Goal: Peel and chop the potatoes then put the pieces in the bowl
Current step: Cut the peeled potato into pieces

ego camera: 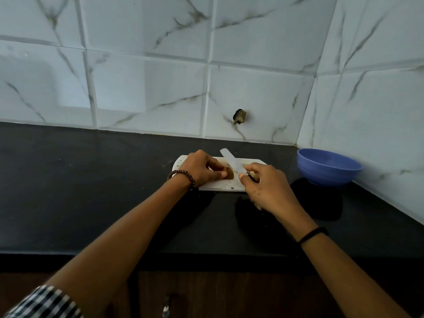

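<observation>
A small brown potato [230, 175] lies on the white cutting board [220, 187] in the middle of the black counter. My left hand [202, 169] pinches the potato from the left with thumb and fingers. My right hand [263, 184] grips the handle of a knife [230, 161], whose pale blade points up and away to the left, just right of the potato. A small pale piece [252, 173] shows behind my right hand. The blue bowl [328, 167] stands to the right of the board, near the wall corner.
The black counter [91, 191] runs to marbled tile walls at the back and the right. A brass fitting [240, 116] sticks out of the back wall above the board. A drawer handle [166, 306] shows below the counter's front edge.
</observation>
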The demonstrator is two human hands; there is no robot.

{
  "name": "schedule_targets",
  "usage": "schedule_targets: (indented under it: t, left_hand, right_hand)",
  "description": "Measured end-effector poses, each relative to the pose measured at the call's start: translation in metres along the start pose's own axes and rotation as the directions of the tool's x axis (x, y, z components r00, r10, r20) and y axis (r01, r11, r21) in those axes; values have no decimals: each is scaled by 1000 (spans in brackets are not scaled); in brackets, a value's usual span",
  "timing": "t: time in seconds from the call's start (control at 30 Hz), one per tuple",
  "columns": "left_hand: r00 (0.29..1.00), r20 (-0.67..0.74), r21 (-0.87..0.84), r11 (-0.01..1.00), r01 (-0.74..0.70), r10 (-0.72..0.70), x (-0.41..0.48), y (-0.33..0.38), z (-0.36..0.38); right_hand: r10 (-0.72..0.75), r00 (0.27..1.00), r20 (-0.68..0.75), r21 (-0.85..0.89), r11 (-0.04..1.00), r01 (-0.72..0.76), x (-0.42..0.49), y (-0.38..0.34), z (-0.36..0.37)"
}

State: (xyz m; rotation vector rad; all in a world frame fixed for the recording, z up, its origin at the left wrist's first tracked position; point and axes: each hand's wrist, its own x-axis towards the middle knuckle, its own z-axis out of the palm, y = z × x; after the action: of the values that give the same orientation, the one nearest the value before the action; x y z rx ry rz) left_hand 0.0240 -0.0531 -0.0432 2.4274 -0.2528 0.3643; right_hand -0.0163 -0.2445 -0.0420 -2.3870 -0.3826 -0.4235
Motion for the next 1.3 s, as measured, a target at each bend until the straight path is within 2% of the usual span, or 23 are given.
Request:
schedule_targets:
  t: [0.13,0.37,0.93,1.07,1.3]
  left_hand:
    - [1000,-29,-21,1000,0,-1,-3,1,1]
    - [999,-43,-41,999,19,-21,-1,-1,6]
    - [991,-131,-56,998,17,-24,-4,2,10]
    - [990,-137,-89,996,10,-22,-6,2,10]
    - [994,-102,-45,999,25,-29,-8,5,9]
  right_hand:
    - [-61,998,18,-107,992,63,-1,-11,1]
    - [-18,999,33,-338,941,28,13,-26,16]
    - [-17,994,109,-514,855,71,-8,-55,6]
    - [-48,991,125,-537,837,108,-26,-47,5]
    - [-59,987,149,-565,814,134,-43,-45,-11]
